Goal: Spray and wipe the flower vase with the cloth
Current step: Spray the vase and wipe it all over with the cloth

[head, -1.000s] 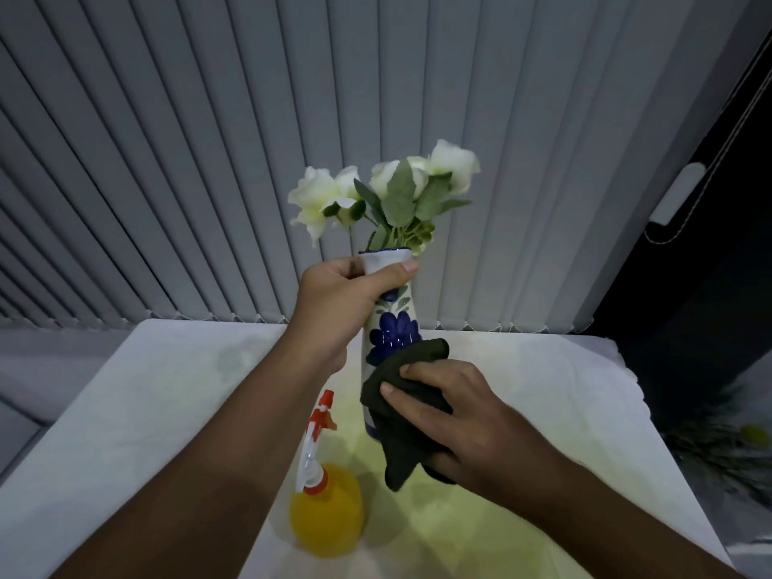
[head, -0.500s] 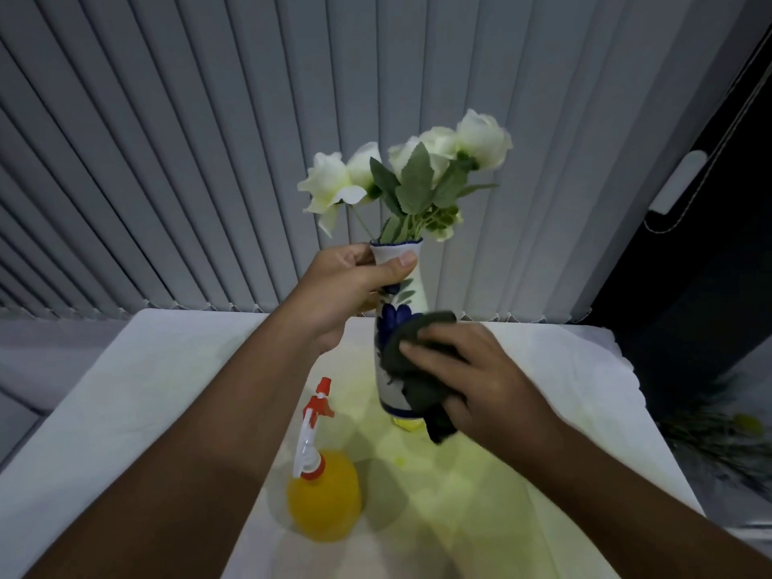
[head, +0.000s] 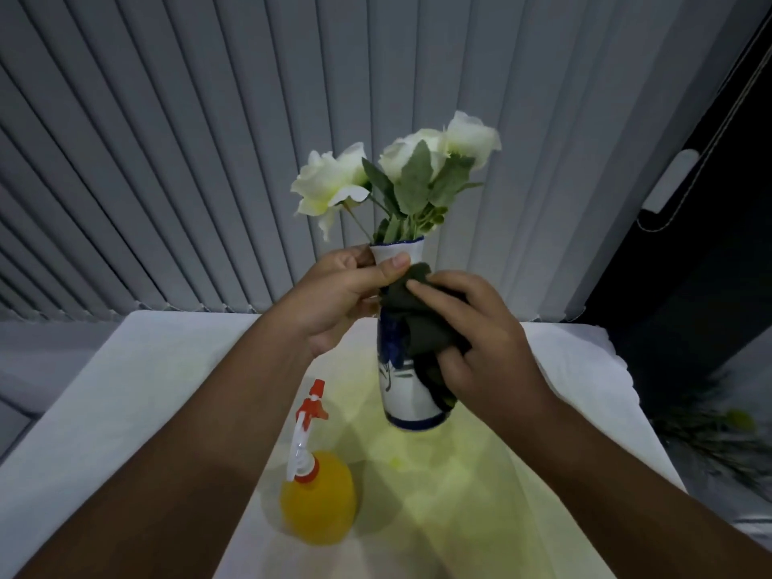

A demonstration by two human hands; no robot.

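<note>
A white flower vase (head: 407,401) with blue painted flowers and a blue rim stands at the centre of the table, holding white roses (head: 401,169) with green leaves. My left hand (head: 340,294) grips the vase neck just under the rim. My right hand (head: 476,340) presses a dark green cloth (head: 422,323) against the upper right side of the vase. The cloth covers most of the blue pattern and hangs down the vase's side.
A spray bottle (head: 313,495) with a round orange body and a red and white trigger stands on the white table (head: 125,411), in front of the vase and to its left. Grey vertical blinds (head: 209,140) fill the background. A dark gap with a plant lies to the right.
My right hand has slid the cloth upward along the vase, from its lower body to just below the neck. My left hand keeps its grip on the neck.
</note>
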